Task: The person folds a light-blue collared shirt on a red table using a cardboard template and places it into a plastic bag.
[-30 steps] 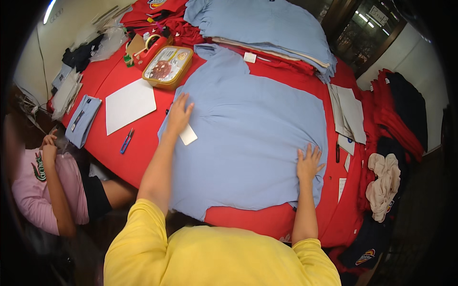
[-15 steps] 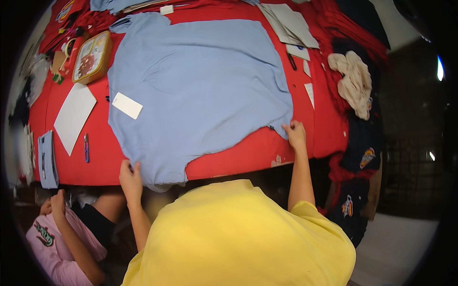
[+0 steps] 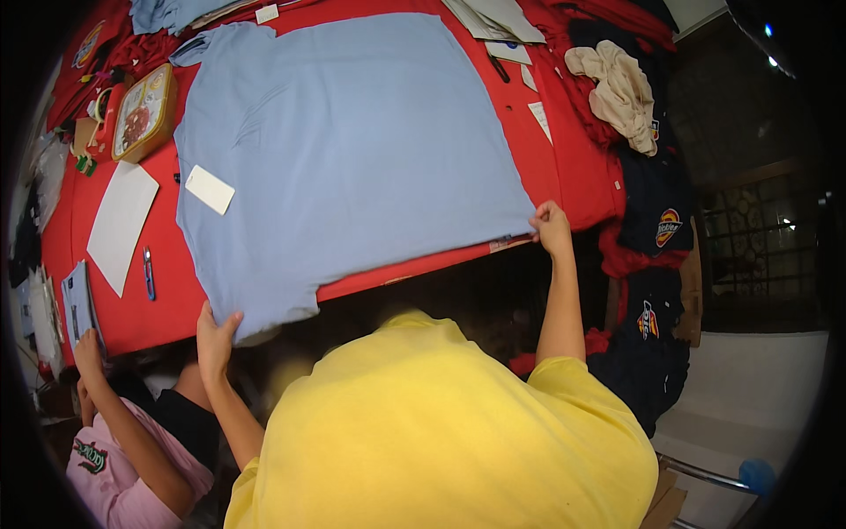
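A light blue T-shirt [image 3: 361,150] lies spread over the red-covered table [image 3: 159,313], one short sleeve hanging at the near edge. My right hand [image 3: 553,231] pinches the shirt's hem corner at the right. Closed on the sleeve side at the near left is my left hand [image 3: 214,339], with the thumb on top of the cloth and the other fingers partly hidden. A blank-looking white hang tag [image 3: 210,189] rests on the shirt's left part. The hem between body and right hand runs fairly straight and smooth.
Left of the shirt are a yellow-rimmed box [image 3: 145,115], a white paper sheet [image 3: 122,229] and a small blue snipper [image 3: 149,275]. A person in a pink shirt [image 3: 132,450] sits at the left, a hand near a folded blue garment [image 3: 77,295]. Beige cloth [image 3: 617,93] and dark garments [image 3: 656,212] lie right.
My right hand has drawn the hem corner outward, and the near side of the shirt has gone from curved and wrinkled to straight. The view has shifted. The seated person's hand has risen toward the folded garment.
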Demonstrator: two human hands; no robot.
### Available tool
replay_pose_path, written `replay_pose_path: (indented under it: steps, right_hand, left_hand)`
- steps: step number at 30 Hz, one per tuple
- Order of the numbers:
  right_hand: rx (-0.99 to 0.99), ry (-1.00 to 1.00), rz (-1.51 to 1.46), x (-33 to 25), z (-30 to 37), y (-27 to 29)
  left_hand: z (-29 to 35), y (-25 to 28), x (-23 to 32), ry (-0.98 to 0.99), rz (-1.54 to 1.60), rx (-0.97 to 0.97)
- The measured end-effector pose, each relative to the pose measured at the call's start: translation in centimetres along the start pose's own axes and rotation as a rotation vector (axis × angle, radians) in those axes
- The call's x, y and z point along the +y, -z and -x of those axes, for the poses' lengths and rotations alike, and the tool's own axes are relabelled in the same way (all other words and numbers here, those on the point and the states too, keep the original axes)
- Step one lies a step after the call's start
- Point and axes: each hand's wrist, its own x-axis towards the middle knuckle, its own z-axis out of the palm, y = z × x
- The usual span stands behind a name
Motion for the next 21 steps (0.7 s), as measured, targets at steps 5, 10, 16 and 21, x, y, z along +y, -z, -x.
replay_pose_path:
  steps: [5,10,16,21]
  right_hand:
    - [0.215,0.210,0.685,-2.8,3.7,-0.2]
    - [0.353,0.517,0.519,-10.3,-0.6,-6.8]
    - [0.393,0.578,0.348,-15.5,-15.8,-8.6]
    - [0.129,0.377,0.476,-20.6,-23.3,-10.8]
  left_hand:
    - [2.9,-0.7,6.9,0.420,-0.675,0.132]
    - [-4.1,-4.7,4.0,-0.381,-0.723,0.530]
    - [-10.9,-7.3,5.1,-0.384,-0.733,0.579]
    - [-18.9,-6.2,5.9,-0.339,-0.880,0.734]
